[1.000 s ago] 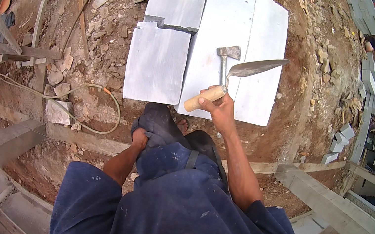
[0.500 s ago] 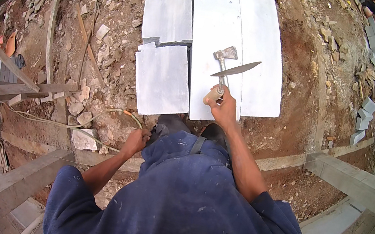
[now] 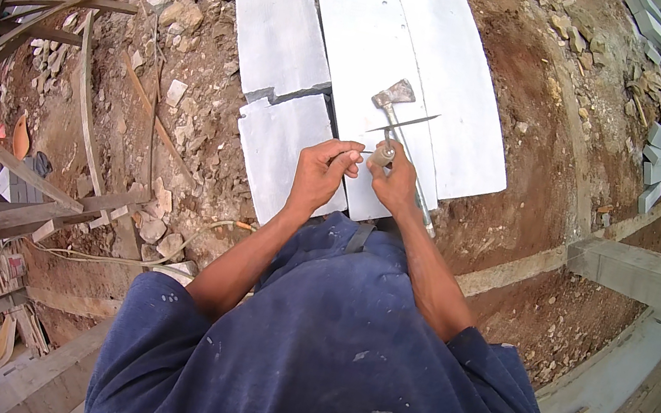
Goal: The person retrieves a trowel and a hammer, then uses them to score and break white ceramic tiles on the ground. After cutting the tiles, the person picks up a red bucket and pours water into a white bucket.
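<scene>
Trowel [image 3: 398, 123], blade level and pointing right, held above the white slabs [image 3: 425, 73] laid on bare red earth. The right hand [image 3: 394, 184] is closed around its wooden handle; the left hand [image 3: 321, 171] is curled beside it, fingertips meeting the handle end. A hammer [image 3: 394, 94] lies on the middle slab just beyond the blade. Rubble and timber frames [image 3: 38, 111] lie to the left.
</scene>
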Demonstrator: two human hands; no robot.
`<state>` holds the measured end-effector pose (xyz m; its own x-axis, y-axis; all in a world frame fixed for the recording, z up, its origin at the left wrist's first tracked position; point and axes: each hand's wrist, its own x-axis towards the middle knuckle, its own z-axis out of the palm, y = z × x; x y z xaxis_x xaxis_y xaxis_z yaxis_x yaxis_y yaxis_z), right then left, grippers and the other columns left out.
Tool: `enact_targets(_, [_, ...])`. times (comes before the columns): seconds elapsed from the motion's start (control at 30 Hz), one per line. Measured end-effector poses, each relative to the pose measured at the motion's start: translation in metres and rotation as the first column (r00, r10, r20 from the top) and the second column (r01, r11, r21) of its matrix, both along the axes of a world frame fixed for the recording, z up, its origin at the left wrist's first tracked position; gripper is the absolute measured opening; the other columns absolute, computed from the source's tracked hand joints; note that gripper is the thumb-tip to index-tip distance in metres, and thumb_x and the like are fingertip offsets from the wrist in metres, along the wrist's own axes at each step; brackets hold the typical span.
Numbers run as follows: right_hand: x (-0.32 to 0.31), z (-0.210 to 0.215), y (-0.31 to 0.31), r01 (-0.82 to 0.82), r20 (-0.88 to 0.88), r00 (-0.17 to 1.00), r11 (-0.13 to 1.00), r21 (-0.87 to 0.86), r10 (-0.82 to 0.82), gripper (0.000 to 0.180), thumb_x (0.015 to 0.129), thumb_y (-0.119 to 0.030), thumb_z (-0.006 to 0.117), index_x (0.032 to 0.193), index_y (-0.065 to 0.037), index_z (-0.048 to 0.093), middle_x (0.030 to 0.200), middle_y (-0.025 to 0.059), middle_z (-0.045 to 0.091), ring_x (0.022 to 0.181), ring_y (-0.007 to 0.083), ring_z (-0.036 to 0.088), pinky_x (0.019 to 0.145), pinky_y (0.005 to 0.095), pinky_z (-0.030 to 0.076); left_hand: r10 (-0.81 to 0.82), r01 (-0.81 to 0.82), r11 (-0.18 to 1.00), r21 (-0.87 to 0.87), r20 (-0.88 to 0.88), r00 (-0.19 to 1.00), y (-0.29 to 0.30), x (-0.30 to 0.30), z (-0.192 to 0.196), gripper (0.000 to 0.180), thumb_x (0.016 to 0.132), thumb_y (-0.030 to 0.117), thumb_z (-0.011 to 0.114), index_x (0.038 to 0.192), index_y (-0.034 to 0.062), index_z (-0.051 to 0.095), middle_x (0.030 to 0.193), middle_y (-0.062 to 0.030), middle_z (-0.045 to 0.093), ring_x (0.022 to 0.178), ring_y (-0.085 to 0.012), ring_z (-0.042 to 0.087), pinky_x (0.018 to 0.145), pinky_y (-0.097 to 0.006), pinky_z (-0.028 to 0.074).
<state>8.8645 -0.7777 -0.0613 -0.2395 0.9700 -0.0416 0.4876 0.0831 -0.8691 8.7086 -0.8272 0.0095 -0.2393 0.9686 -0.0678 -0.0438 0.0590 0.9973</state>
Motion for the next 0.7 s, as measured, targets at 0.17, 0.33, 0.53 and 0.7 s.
enact_targets(0.17, [0.0,-0.006,-0.002,0.042,-0.038,0.998,0.999,-0.034,-0.043,0.045,0.079,-0.008,0.069,0.121,-0.005,0.052,0.104,0.0195,0.063,0.098,0.039,0.061,0.082,0.0438,0.047,-0.082,0.09,0.995,0.036,-0.18,0.98,0.023,0.007,-0.004,0.012,0.088,0.007,0.066,0.092,-0.0022,0.073,0.075,-0.0115,0.07,0.062,-0.0118,0.064,0.058,-0.025,0.052])
enact_targets(0.33, [-0.003,0.011,-0.001,0.043,0.008,0.999,0.998,-0.052,-0.043,0.047,0.08,-0.007,0.07,0.124,-0.003,0.051,0.106,0.021,0.066,0.102,0.0368,0.065,0.083,0.041,0.051,-0.069,0.091,0.991,0.103,-0.2,0.977,0.037,0.007,-0.018,0.012,0.087,0.008,0.067,0.091,-0.0031,0.072,0.074,-0.012,0.07,0.06,-0.0126,0.064,0.055,-0.026,0.05])
enact_targets(0.53, [-0.003,0.012,-0.004,0.058,-0.02,0.998,0.997,-0.041,-0.059,0.046,0.08,-0.008,0.068,0.122,-0.006,0.051,0.106,0.0202,0.062,0.1,0.0402,0.06,0.082,0.0448,0.047,-0.139,0.211,0.964,0.161,-0.372,0.918,0.047,0.002,-0.018,0.01,0.086,0.007,0.067,0.089,-0.0017,0.072,0.077,-0.0117,0.071,0.064,-0.0155,0.066,0.057,-0.028,0.05])
enact_targets(0.7, [-0.002,0.005,-0.004,0.085,-0.007,0.996,0.994,-0.069,-0.086,0.045,0.08,-0.009,0.069,0.121,-0.005,0.051,0.106,0.0203,0.063,0.1,0.0403,0.06,0.082,0.0449,0.047,-0.135,0.267,0.929,0.255,-0.439,0.888,0.049,0.008,-0.015,0.006,0.083,0.005,0.071,0.087,0.001,0.073,0.077,-0.0098,0.07,0.064,-0.0159,0.065,0.055,-0.027,0.049])
